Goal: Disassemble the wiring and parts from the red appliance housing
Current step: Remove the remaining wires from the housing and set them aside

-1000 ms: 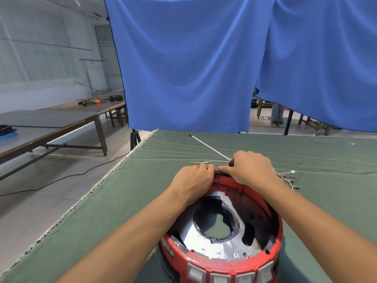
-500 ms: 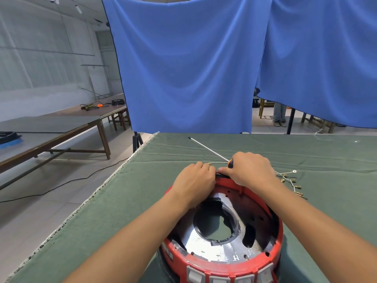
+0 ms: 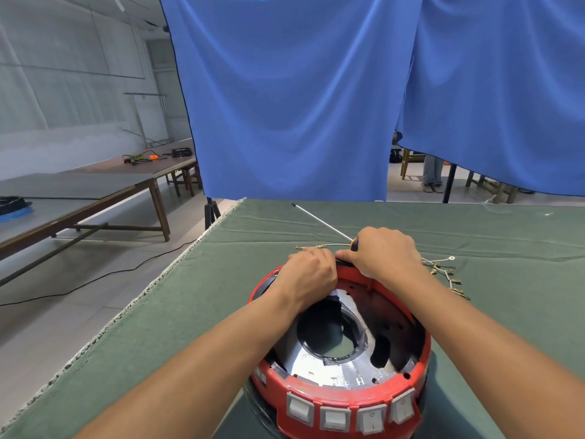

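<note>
Right hand (image 3: 384, 255) grips screwdriver (image 3: 323, 224); left hand (image 3: 308, 274) curled at far rim of red housing (image 3: 342, 396), what it holds hidden. Some wires (image 3: 444, 274) already out, lying right; switches (image 3: 335, 418) remain near.

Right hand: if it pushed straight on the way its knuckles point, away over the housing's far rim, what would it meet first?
Probably the thin pale wire with brass terminals lying on the green cloth-covered table just beyond the right hand; depth is unclear.
</note>
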